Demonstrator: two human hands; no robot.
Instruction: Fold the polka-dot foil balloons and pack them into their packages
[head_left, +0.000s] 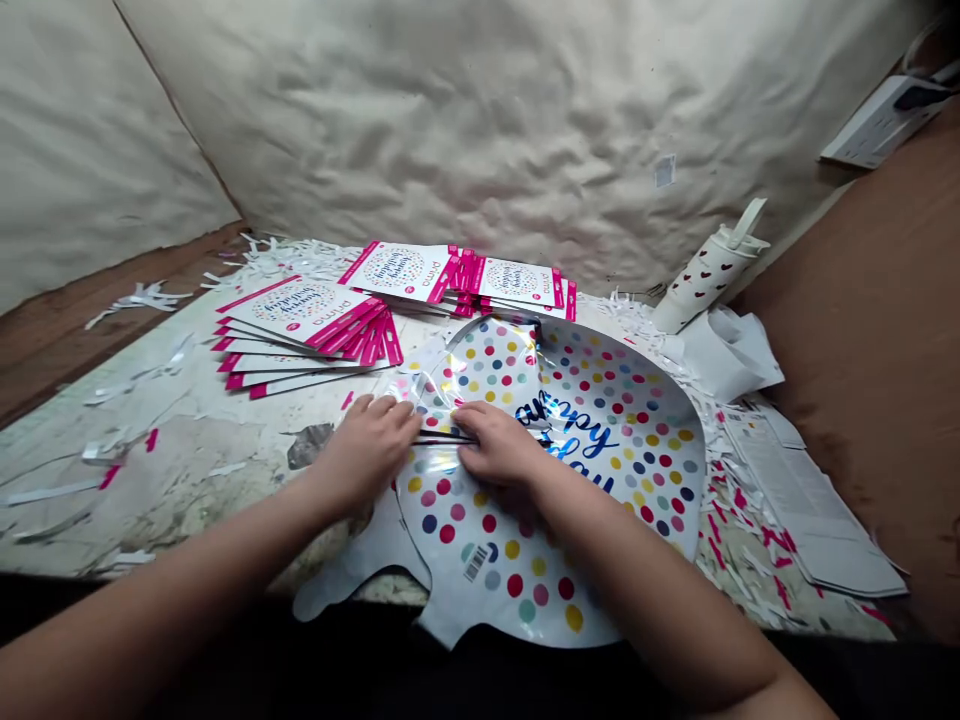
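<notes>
A flat foil balloon (643, 400) printed with coloured dots and blue lettering lies partly folded at the table's front, its tail hanging over the edge. A barcode shows on the near flap. My left hand (369, 448) has its fingers curled together over the left side of the foil, beside a dark-edged fold. On the other side of that fold, my right hand (496, 445) pinches the foil between thumb and fingers. Another pale foil piece (375, 548) shows beneath, to the left. Fingertip contact under the foil is hidden.
Pink-and-white printed packs (292, 312) lie fanned at the left, with more packs (405, 272) behind. A white tumbler with hearts (701, 285) leans at the right near crumpled paper (724, 355) and folded sheets (814, 510). Paper shreds litter the table (202, 440).
</notes>
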